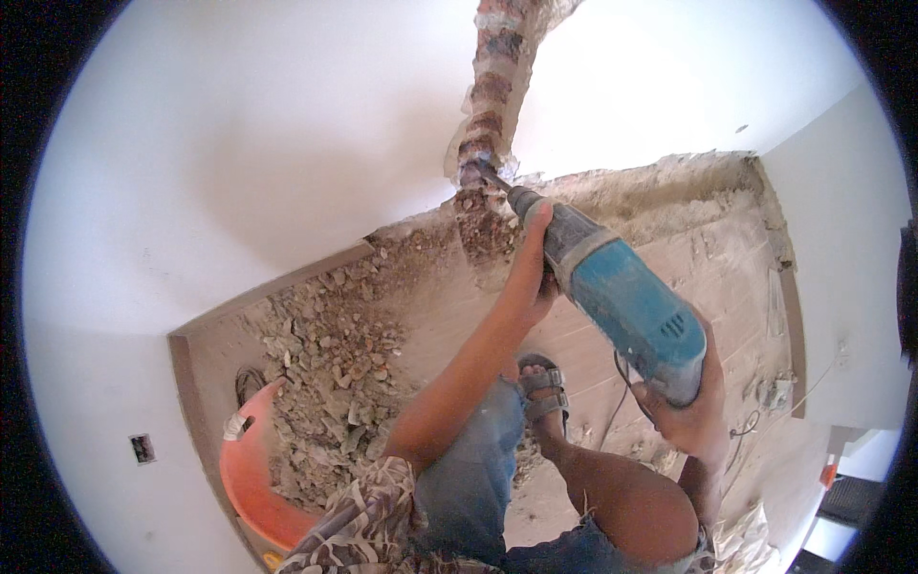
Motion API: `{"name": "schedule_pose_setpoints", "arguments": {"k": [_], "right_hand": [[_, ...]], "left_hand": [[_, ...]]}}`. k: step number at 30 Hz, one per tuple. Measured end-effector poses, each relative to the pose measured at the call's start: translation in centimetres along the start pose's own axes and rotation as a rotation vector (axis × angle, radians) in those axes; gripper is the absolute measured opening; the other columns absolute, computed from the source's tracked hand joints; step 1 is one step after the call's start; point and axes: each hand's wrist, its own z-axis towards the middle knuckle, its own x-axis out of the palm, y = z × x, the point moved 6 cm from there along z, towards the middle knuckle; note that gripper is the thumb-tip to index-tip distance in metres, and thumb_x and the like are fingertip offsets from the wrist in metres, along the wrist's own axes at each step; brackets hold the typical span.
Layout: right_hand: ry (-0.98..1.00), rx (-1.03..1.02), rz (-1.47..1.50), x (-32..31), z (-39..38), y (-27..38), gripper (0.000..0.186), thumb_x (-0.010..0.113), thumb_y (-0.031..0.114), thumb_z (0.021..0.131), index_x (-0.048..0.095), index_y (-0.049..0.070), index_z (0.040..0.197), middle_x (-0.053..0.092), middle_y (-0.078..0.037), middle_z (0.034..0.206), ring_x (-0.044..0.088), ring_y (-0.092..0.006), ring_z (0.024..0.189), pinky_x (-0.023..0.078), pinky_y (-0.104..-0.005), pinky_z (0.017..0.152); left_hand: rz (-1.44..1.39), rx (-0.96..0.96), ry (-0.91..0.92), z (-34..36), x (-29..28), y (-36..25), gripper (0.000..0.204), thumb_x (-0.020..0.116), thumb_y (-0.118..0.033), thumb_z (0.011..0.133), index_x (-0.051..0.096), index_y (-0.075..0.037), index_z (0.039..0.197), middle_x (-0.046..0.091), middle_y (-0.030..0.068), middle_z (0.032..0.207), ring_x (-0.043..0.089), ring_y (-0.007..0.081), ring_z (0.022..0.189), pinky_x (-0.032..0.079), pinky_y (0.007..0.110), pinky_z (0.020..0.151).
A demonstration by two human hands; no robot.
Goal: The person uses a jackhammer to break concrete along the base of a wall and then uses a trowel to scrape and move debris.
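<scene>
A teal and dark grey rotary hammer point(626, 297) is held at a slant in both my hands. My left hand point(535, 263) is wrapped round its front, just behind the chuck, with the thumb along the top. Closed round the rear handle is my right hand point(690, 421), partly hidden by the tool's body. The steel bit point(493, 177) points into the low end of a rough vertical groove point(492, 88), where brick shows through the white wall. Whether the tip touches the brick, I cannot tell.
Broken masonry rubble point(335, 373) is heaped on the dusty floor at the left, beside and partly inside an orange basin point(244, 483). My sandalled foot point(543, 387) stands below the tool. A dark cord point(617, 411) trails near my right hand. Chipped wall base point(650, 187) runs along the right.
</scene>
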Motion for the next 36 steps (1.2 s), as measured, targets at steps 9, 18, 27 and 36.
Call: {"name": "schedule_pose_setpoints", "arguments": {"k": [9, 18, 27, 36], "right_hand": [[0.088, -0.040, -0.504, -5.9, 10.2, 8.5, 0.094, 0.084, 0.016, 0.069, 0.033, -0.003, 0.146, 0.061, -0.024, 0.117, 0.063, -0.0276, 0.093, 0.051, -0.0348, 0.078], [0.252, -0.212, -0.535, -2.2, 14.8, 15.4, 0.072, 0.082, 0.018, 0.072, 0.049, 0.002, 0.134, 0.064, -0.016, 0.119, 0.061, -0.0247, 0.112, 0.045, -0.0378, 0.102], [0.246, -0.114, -0.585, -1.4, 17.2, 17.1, 0.069, 0.082, 0.021, 0.073, 0.051, 0.002, 0.132, 0.069, -0.011, 0.101, 0.065, -0.0168, 0.077, 0.054, -0.0299, 0.066], [0.341, -0.370, -0.713, 6.1, 22.3, 10.4, 0.081, 0.082, 0.030, 0.070, 0.046, -0.004, 0.134, 0.070, -0.020, 0.098, 0.069, -0.0311, 0.086, 0.057, -0.0404, 0.074]], "left_hand": [[-0.307, 0.015, 0.120, 2.1, 6.9, -5.4, 0.064, 0.059, -0.064, 0.088, 0.055, -0.012, 0.125, 0.056, 0.0093, 0.125, 0.053, 0.0269, 0.116, 0.043, 0.050, 0.102], [-0.485, 0.096, 0.098, 3.7, 6.8, -9.1, 0.063, 0.047, -0.063, 0.094, 0.056, -0.008, 0.123, 0.059, 0.0104, 0.122, 0.058, 0.0262, 0.114, 0.051, 0.046, 0.097], [-0.600, 0.099, 0.187, 6.0, 7.1, -10.3, 0.063, 0.045, -0.065, 0.094, 0.054, -0.014, 0.129, 0.057, 0.0106, 0.126, 0.055, 0.0297, 0.117, 0.048, 0.048, 0.099], [-0.668, 0.148, 0.110, 7.9, 0.6, -8.1, 0.074, 0.035, -0.072, 0.093, 0.051, -0.013, 0.135, 0.050, 0.0118, 0.140, 0.050, 0.0291, 0.126, 0.044, 0.050, 0.106]]}}
